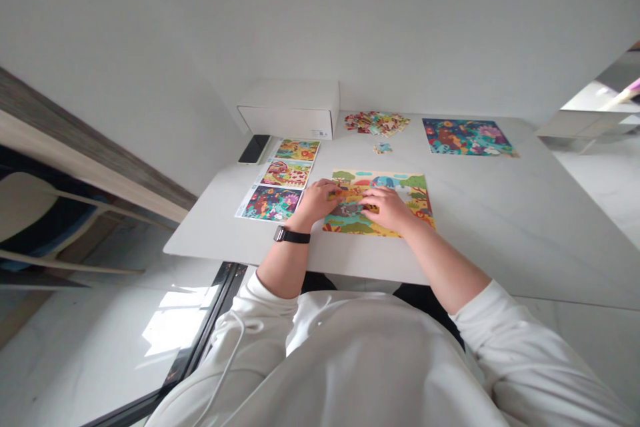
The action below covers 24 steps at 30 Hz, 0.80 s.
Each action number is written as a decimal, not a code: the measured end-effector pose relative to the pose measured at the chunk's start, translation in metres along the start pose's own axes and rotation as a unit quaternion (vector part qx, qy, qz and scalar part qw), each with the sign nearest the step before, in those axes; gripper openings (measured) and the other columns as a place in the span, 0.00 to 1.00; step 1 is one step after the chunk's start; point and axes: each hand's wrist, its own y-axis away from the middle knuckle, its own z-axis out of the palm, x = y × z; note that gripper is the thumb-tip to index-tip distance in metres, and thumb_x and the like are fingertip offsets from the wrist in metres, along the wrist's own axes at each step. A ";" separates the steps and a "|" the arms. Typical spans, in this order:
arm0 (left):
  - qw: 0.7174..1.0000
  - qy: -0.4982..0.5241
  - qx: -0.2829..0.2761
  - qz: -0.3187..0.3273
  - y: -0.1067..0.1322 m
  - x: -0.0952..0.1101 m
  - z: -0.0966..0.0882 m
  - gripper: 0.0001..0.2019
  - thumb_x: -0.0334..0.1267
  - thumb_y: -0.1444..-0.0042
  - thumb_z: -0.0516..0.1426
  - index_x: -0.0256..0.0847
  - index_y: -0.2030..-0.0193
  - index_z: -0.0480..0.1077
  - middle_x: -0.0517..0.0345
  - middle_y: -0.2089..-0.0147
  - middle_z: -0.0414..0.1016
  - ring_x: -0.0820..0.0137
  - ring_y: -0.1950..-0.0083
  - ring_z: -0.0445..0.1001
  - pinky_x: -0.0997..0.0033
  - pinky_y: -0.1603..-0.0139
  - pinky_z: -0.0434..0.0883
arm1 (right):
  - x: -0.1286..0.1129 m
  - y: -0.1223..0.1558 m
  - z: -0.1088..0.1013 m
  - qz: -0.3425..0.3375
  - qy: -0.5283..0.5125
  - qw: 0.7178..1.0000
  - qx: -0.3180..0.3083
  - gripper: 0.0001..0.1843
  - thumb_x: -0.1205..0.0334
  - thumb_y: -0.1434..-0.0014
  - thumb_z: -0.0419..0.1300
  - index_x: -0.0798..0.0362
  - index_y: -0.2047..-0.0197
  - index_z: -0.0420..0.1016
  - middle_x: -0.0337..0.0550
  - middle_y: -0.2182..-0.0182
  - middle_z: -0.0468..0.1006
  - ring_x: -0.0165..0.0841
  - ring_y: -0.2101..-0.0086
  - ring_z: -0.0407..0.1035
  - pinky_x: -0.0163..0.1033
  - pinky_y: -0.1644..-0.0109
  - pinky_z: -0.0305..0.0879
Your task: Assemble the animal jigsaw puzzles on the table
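As my left hand [319, 202] and right hand [390, 209] rest, fingers bent, on the colourful, rectangular, seemingly near-complete animal jigsaw [349, 209] atop the white bench [480, 213], whether gripping I cannot tell, small loose blue-and-cream pieces [383, 147] look left to place.

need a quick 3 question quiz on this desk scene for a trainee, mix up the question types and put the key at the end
1. True or false: the left hand and the right hand are both on the yellow-toned jigsaw.

2. Which of these lies right beside the picture sheet, on the person's left of it?
A) dark-blue jigsaw
B) phone
C) pile of loose pieces

3. How many pictures show on the picture sheet?

Key:
1. True
2. B
3. Three
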 end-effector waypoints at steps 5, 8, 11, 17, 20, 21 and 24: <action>1.000 -0.016 -0.004 0.002 0.000 -0.003 0.003 0.11 0.42 0.38 0.66 0.49 0.49 0.85 0.50 0.40 0.82 0.56 0.39 0.81 0.55 0.29 0.72 | -0.001 -0.001 0.002 0.001 0.006 1.000 -0.003 0.10 0.61 0.36 0.72 0.41 0.52 0.90 0.47 0.47 0.86 0.48 0.46 0.78 0.60 0.34 0.70; 1.000 -0.023 -0.008 0.001 0.000 -0.003 0.003 0.12 0.42 0.38 0.67 0.49 0.49 0.85 0.51 0.40 0.81 0.56 0.38 0.80 0.55 0.29 0.72 | -0.002 -0.001 0.003 0.000 0.010 1.000 -0.007 0.10 0.61 0.37 0.72 0.41 0.52 0.90 0.47 0.48 0.86 0.48 0.46 0.78 0.60 0.34 0.70; 1.000 -0.022 -0.009 -0.001 0.000 -0.002 0.002 0.12 0.41 0.38 0.67 0.49 0.49 0.85 0.50 0.40 0.81 0.55 0.38 0.80 0.54 0.29 0.72 | -0.002 -0.002 0.004 -0.002 0.010 1.000 -0.008 0.10 0.61 0.37 0.73 0.42 0.52 0.90 0.47 0.48 0.86 0.48 0.46 0.77 0.60 0.35 0.70; 0.999 -0.030 -0.003 -0.020 0.001 0.007 0.004 0.11 0.39 0.39 0.67 0.47 0.50 0.84 0.49 0.41 0.81 0.55 0.38 0.79 0.55 0.31 0.73 | -0.003 -0.001 0.003 0.003 0.006 1.000 -0.009 0.11 0.61 0.38 0.73 0.40 0.52 0.90 0.46 0.48 0.86 0.49 0.47 0.77 0.62 0.35 0.70; 0.999 -0.034 0.006 -0.029 0.001 0.011 0.005 0.11 0.39 0.40 0.68 0.47 0.51 0.83 0.48 0.41 0.80 0.54 0.38 0.78 0.53 0.32 0.73 | -0.003 -0.001 0.003 0.004 0.004 1.000 -0.009 0.11 0.61 0.38 0.73 0.39 0.52 0.90 0.45 0.47 0.86 0.49 0.46 0.76 0.62 0.35 0.70; 0.999 -0.034 0.006 -0.031 0.001 0.012 0.005 0.11 0.39 0.41 0.68 0.47 0.51 0.83 0.48 0.41 0.80 0.54 0.38 0.78 0.53 0.32 0.73 | -0.003 0.000 0.003 0.004 0.004 1.000 -0.010 0.11 0.61 0.38 0.73 0.39 0.52 0.90 0.45 0.47 0.86 0.49 0.46 0.76 0.63 0.35 0.70; 0.999 -0.037 0.004 -0.032 0.001 0.014 0.004 0.11 0.38 0.41 0.68 0.46 0.51 0.82 0.48 0.41 0.80 0.53 0.38 0.78 0.52 0.31 0.72 | -0.003 0.000 0.002 0.006 0.007 1.000 -0.014 0.11 0.61 0.37 0.73 0.39 0.52 0.90 0.46 0.46 0.85 0.50 0.45 0.76 0.63 0.34 0.70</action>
